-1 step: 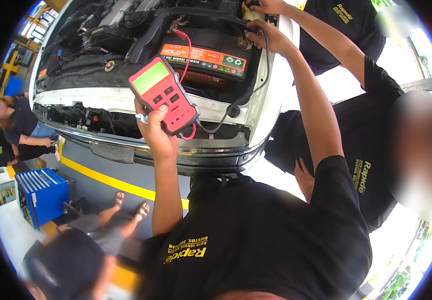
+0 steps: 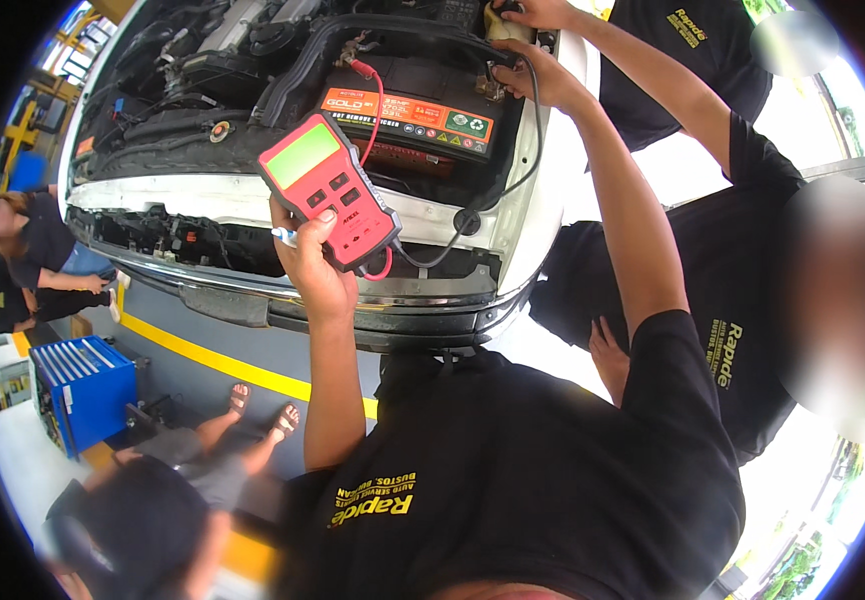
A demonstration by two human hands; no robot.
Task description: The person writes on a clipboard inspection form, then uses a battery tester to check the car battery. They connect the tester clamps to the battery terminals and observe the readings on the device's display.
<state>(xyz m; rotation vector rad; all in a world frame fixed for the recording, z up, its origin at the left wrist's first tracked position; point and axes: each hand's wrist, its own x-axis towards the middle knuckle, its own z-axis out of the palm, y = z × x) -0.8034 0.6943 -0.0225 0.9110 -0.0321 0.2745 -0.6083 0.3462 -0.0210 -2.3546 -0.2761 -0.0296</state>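
Note:
My left hand point(image 2: 315, 262) is closed around a red handheld battery tester point(image 2: 338, 190) with a lit green screen, its thumb on the buttons. A slim white-and-blue object, perhaps a pen, pokes out beside the same hand. From the tester, a red lead point(image 2: 377, 120) runs to a clamp point(image 2: 360, 67) at the left terminal of the car battery point(image 2: 408, 110). The black lead point(image 2: 533, 150) leads up to my right hand point(image 2: 535, 75), whose fingers are closed on a black clamp point(image 2: 503, 72) at the right terminal. Fingers partly cover that clamp.
Just beyond my right hand, a co-worker's hand point(image 2: 531, 12) touches a yellowish reservoir. That co-worker stands close on my right. The white car's front edge point(image 2: 173, 197) lies before me. Someone in a dark cap point(image 2: 143, 520) and a blue tool cabinet point(image 2: 93, 390) are at left.

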